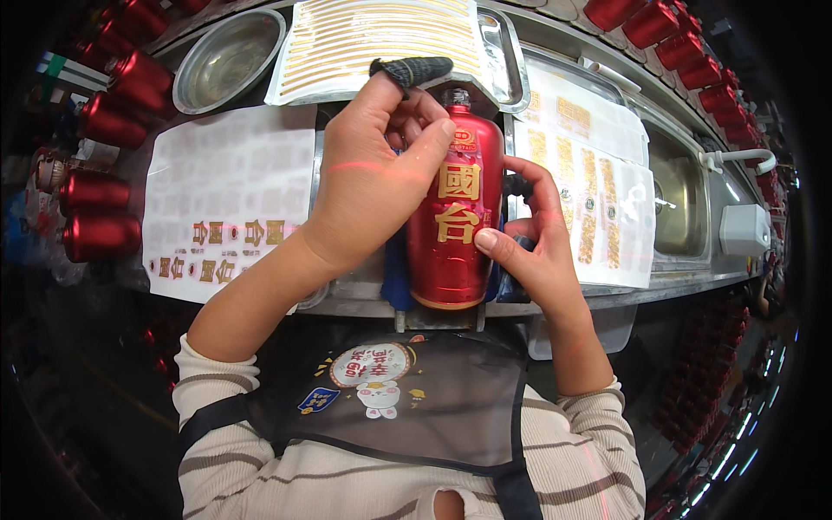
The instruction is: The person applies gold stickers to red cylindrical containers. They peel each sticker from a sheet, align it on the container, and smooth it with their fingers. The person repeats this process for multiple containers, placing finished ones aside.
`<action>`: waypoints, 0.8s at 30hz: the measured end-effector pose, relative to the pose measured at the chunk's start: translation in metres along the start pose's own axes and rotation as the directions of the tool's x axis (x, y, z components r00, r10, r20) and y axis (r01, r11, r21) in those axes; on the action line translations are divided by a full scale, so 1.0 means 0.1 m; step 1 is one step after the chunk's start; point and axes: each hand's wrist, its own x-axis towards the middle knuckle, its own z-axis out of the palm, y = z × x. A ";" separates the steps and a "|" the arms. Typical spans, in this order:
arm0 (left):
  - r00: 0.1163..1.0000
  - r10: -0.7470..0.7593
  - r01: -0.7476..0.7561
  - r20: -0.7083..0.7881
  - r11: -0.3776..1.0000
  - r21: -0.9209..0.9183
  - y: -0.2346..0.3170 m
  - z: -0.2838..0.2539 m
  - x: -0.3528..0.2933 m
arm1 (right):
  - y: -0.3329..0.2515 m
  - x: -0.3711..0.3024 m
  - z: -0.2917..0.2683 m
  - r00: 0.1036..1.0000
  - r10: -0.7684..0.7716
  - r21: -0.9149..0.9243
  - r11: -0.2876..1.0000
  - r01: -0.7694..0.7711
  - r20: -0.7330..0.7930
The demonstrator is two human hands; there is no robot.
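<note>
A glossy red bottle (446,276) with gold raised characters and a small emblem near its shoulder lies in front of me, its dark neck pointing away. Blue material shows along both of its sides. My left hand (360,186) is bent over the bottle's upper left, thumb tip by the emblem and other fingers curled at the shoulder. A black finger cover (414,69) sits on its index finger, which stretches across above the neck. Around the bottle's right side wraps my right hand (546,251), thumb on the lower gold character; some fingertips are hidden behind it.
A white sheet (225,160) with gold character stickers lies left, another sheet (633,243) with gold strips right. Beyond are a sheet of gold lines (373,43), a metal bowl (230,61) and a tray (511,52). A sink (680,186) and several red bottles (100,238) flank the bench.
</note>
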 end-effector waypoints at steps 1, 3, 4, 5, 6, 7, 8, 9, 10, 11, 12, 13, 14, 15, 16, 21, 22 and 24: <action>1.000 -0.018 0.018 -0.015 1.000 0.003 0.01 -0.02 0.00 | 0.00 0.00 0.01 1.000 0.008 0.024 1.000 -0.007 -0.003; 0.998 -0.054 0.055 -0.035 0.998 0.017 -0.06 -0.08 -0.02 | -0.03 -0.03 0.01 0.999 0.043 0.084 0.996 -0.041 -0.020; 0.996 -0.074 0.075 -0.042 0.997 0.022 -0.10 -0.11 -0.03 | -0.05 -0.05 0.01 0.997 0.071 0.122 0.990 -0.066 -0.030; 0.992 -0.114 0.112 -0.046 0.993 -0.033 -0.10 -0.13 -0.09 | -0.08 -0.07 0.02 0.997 0.055 0.090 0.995 -0.050 -0.046; 0.991 -0.130 0.130 0.001 0.990 -0.057 -0.13 -0.15 -0.20 | -0.09 -0.09 0.03 0.998 0.037 0.059 0.998 -0.034 -0.056; 0.988 -0.147 0.150 0.049 0.985 -0.079 -0.17 -0.17 -0.33 | -0.09 -0.09 0.03 0.998 0.020 0.029 0.999 -0.018 -0.065; 0.982 -0.162 0.172 0.096 0.980 -0.101 -0.21 -0.17 -0.46 | -0.08 -0.07 0.03 0.999 -0.002 -0.019 1.000 0.001 -0.051; 0.972 -0.184 0.212 0.148 0.956 -0.201 -0.22 -0.13 -0.55 | -0.06 -0.04 0.01 0.999 -0.025 -0.070 0.997 0.022 -0.033; 0.955 -0.206 0.262 0.211 0.923 -0.283 -0.16 -0.08 -0.61 | -0.04 -0.01 0.00 0.999 -0.047 -0.120 0.992 0.044 -0.014; 0.945 -0.244 0.294 0.218 0.925 -0.239 -0.18 -0.06 -0.66 | -0.01 0.00 0.02 0.998 -0.062 -0.092 0.994 0.060 -0.024; 0.933 -0.280 0.324 0.225 0.926 -0.195 -0.20 -0.06 -0.69 | 0.02 0.03 0.03 0.996 -0.079 -0.066 0.995 0.077 -0.035; 0.938 -0.274 0.315 0.214 0.930 -0.190 -0.19 -0.05 -0.69 | 0.04 0.04 0.04 0.994 -0.096 -0.040 0.995 0.094 -0.047; 0.942 -0.268 0.306 0.203 0.934 -0.186 -0.17 -0.03 -0.68 | 0.02 0.03 0.05 0.997 -0.067 -0.014 0.998 0.067 -0.044; 0.946 -0.262 0.296 0.192 0.938 -0.179 -0.15 -0.03 -0.68 | -0.03 0.03 0.06 0.998 -0.039 0.014 0.999 0.039 -0.040; 0.943 -0.270 0.305 0.194 0.935 -0.181 -0.14 -0.03 -0.68 | -0.05 0.02 0.07 0.999 -0.010 0.041 0.999 0.011 -0.036; 0.957 -0.229 0.265 0.178 0.941 -0.210 -0.11 -0.01 -0.68 | 0.02 0.01 0.04 0.997 -0.070 -0.030 0.997 0.070 -0.027; 0.954 -0.233 0.271 0.186 0.938 -0.216 -0.11 -0.02 -0.68 | 0.00 0.01 0.05 0.998 -0.065 -0.025 0.998 0.064 -0.025; 0.950 -0.239 0.283 0.201 0.932 -0.228 -0.10 -0.03 -0.68 | 0.01 0.00 0.04 0.998 -0.063 -0.040 0.997 0.062 -0.028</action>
